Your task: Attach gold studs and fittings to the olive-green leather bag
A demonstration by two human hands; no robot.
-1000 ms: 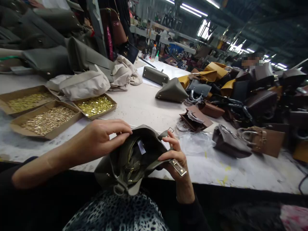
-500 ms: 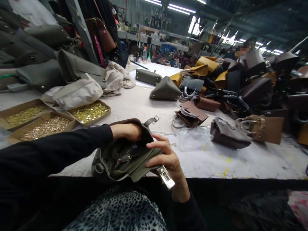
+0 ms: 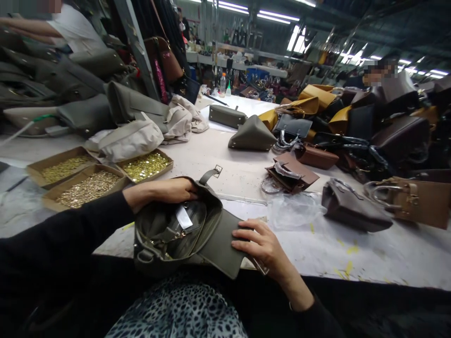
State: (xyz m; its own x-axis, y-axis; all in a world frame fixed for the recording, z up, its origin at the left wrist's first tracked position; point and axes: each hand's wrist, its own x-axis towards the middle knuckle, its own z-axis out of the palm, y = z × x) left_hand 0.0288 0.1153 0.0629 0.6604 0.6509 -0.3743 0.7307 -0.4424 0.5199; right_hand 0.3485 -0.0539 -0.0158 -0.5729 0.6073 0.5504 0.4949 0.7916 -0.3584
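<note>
A dark olive handbag (image 3: 144, 234) lies open at the table's front edge, its mouth turned toward me. Inside show a white label (image 3: 183, 217), a zip and small metal clips. My left hand (image 3: 176, 190) reaches over the rim, fingers bent against the bag's inner wall, their tips hidden. With my right hand (image 3: 262, 244) I grip the bag's flap (image 3: 225, 244), fingers flat on its face and the thumb out of sight. A shiny metal plate (image 3: 259, 265) hangs from the flap below that hand. A buckled strap (image 3: 208, 175) sticks up from the back rim.
Several cardboard trays of gold metal bits (image 3: 146, 165) stand at left, beside a cream cloth bag (image 3: 130, 141). Olive bags pile up behind them. Brown handbags (image 3: 294, 173) and clear plastic (image 3: 294, 209) lie to the right. Co-workers (image 3: 79, 30) are in the background.
My left hand has drawn back from deep inside the bag toward its rim. My right hand has pulled the flap outward to the right, and the white label now shows.
</note>
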